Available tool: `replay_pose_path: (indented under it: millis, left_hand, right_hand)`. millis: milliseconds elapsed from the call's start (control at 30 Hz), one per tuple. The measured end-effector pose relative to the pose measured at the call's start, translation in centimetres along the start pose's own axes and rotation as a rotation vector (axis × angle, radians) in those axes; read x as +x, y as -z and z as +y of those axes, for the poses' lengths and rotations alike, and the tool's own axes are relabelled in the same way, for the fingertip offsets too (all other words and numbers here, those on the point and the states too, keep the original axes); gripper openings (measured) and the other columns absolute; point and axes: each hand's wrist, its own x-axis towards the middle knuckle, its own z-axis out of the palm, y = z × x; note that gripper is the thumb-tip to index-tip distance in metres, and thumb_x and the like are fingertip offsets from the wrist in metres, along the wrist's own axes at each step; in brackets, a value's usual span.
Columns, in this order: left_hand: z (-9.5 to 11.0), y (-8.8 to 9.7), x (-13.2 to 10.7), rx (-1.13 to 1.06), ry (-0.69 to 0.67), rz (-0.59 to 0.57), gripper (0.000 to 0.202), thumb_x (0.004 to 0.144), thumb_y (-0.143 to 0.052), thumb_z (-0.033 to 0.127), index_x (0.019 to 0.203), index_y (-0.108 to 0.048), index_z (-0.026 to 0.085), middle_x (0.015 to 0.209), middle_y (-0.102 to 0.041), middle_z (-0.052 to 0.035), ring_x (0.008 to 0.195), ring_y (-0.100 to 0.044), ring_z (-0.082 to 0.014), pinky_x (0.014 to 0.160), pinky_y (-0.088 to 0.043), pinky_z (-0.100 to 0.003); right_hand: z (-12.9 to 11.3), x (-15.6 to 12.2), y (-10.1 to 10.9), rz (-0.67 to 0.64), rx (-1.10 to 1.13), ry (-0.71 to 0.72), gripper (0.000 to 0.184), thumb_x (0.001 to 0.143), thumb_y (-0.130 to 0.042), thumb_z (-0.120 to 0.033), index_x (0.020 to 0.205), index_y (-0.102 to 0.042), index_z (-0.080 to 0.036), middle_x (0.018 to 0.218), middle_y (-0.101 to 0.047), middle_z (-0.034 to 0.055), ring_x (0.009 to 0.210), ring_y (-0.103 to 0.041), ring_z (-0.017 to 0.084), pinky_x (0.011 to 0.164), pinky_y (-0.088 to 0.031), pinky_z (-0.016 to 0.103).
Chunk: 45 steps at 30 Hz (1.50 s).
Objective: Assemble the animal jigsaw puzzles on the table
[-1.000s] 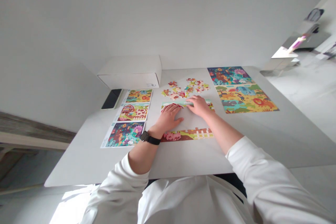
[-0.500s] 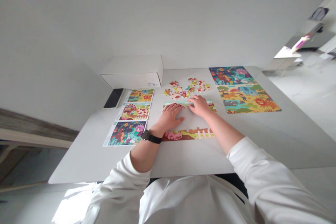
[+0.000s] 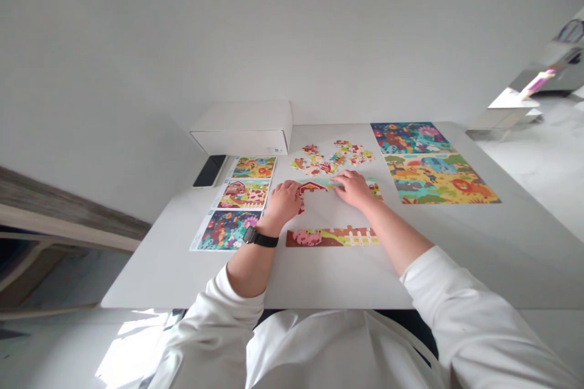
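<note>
A half-built farm puzzle lies in front of me on the white table (image 3: 456,255). Its top strip (image 3: 319,185) shows a red barn, and its bottom strip (image 3: 331,236) shows a fence and a pink animal. My left hand (image 3: 283,202), with a black watch on the wrist, has its fingers curled against the left end of the top strip. My right hand (image 3: 353,188) lies with its fingers flat on the same strip, right of the barn. Several loose puzzle pieces (image 3: 333,157) are scattered just beyond both hands.
Two finished puzzles (image 3: 433,164) lie at the right. A reference sheet (image 3: 237,200) with three pictures lies at the left. Behind it are a white box (image 3: 244,127) and a dark phone (image 3: 210,170). The wall runs close behind the table.
My left hand has drawn back to the left and curled its fingers, uncovering the red barn. My right hand stays on the top strip. The view has shifted a little.
</note>
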Motion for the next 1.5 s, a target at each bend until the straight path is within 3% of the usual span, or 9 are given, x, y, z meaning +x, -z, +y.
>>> replay_pose_path:
  millis: [500,767,933,1133,1300,1500]
  left_hand:
    - [-0.3,-0.1,0.2,-0.017,-0.016,-0.012,0.043,0.098,-0.053,0.014,0.136,-0.071,0.021,0.142,-0.069,-0.0124,0.135,-0.063,-0.0310,0.119,-0.051,-0.046]
    - [-0.3,-0.4,0.4,-0.085,-0.065,0.093,0.039,0.098,-0.057,0.018,0.134,-0.073,0.022,0.146,-0.068,-0.0123,0.135,-0.064,-0.0305,0.118,-0.051,-0.047]
    - [-0.5,0.2,0.8,-0.154,-0.072,0.178,0.036,0.099,-0.055,0.017,0.129,-0.075,0.022,0.133,-0.074,-0.0110,0.126,-0.068,-0.0290,0.115,-0.052,-0.046]
    - [-1.5,1.4,1.0,-0.186,0.012,0.202,0.034,0.103,-0.051,0.021,0.127,-0.075,0.021,0.125,-0.077,-0.0111,0.116,-0.071,-0.0282,0.111,-0.055,-0.046]
    - [-2.0,1.3,0.9,-0.153,0.053,0.166,0.032,0.101,-0.059,0.026,0.128,-0.075,0.022,0.127,-0.077,-0.0113,0.118,-0.072,-0.0293,0.112,-0.054,-0.046]
    - [-2.8,0.6,0.9,-0.109,0.040,0.121,0.035,0.100,-0.059,0.028,0.131,-0.074,0.023,0.132,-0.076,-0.0117,0.124,-0.070,-0.0309,0.114,-0.053,-0.047]
  right_hand:
    - [0.0,-0.1,0.4,-0.021,-0.009,0.002,0.034,0.104,-0.065,-0.027,0.135,-0.078,-0.025,0.136,-0.073,0.0115,0.129,-0.062,0.033,0.114,-0.047,0.047]
    - [0.4,0.1,0.5,0.061,0.066,0.042,0.031,0.102,-0.065,-0.024,0.129,-0.080,-0.023,0.130,-0.077,0.0108,0.123,-0.068,0.031,0.113,-0.052,0.047]
    - [0.6,0.7,2.5,0.245,0.225,0.016,0.027,0.099,-0.063,-0.021,0.117,-0.082,-0.026,0.122,-0.080,0.0094,0.118,-0.072,0.028,0.111,-0.056,0.047]
    - [0.9,1.1,7.3,0.388,0.476,-0.085,0.025,0.098,-0.064,-0.034,0.114,-0.082,-0.028,0.121,-0.081,0.0064,0.106,-0.076,0.025,0.102,-0.060,0.044]
    - [3.3,0.6,10.7,0.307,0.439,-0.203,0.030,0.100,-0.066,-0.038,0.120,-0.081,-0.024,0.117,-0.082,0.0081,0.106,-0.076,0.025,0.101,-0.059,0.042]
    - [7.5,-0.1,10.4,-0.093,0.193,-0.448,0.035,0.094,-0.071,-0.017,0.128,-0.080,-0.020,0.123,-0.083,0.0095,0.108,-0.077,0.022,0.098,-0.056,0.030]
